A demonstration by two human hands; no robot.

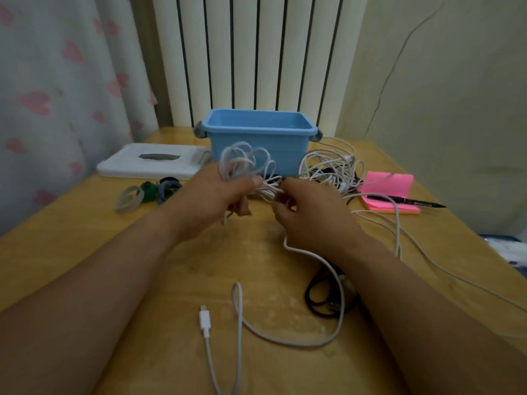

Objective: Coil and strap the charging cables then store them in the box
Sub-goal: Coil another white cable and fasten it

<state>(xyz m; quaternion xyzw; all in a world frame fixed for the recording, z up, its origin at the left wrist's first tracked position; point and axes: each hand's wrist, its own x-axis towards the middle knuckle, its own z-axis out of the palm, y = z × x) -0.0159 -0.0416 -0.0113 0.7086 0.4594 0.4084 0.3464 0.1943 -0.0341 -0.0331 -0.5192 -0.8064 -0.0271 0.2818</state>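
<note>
Wooden table (85,252) is carrying one open blue box (256,138) at frame centre. Left hand (219,195) is gripping one white cable coil (245,161) just in front of the box, loops pointing up, while right hand (310,215) is pinching the strands at its waist. Straps (151,191) are lying in one pile left of the coil, nearer the left hand, count unclear; one white tangle (330,169) and one black cable (316,297) are waiting at right.

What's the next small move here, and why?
Probably wind another loop onto the coil gripped in the left hand. The right hand pinches its tail, and much of that tail lies loose on the table. It looks too early for the straps.
</note>
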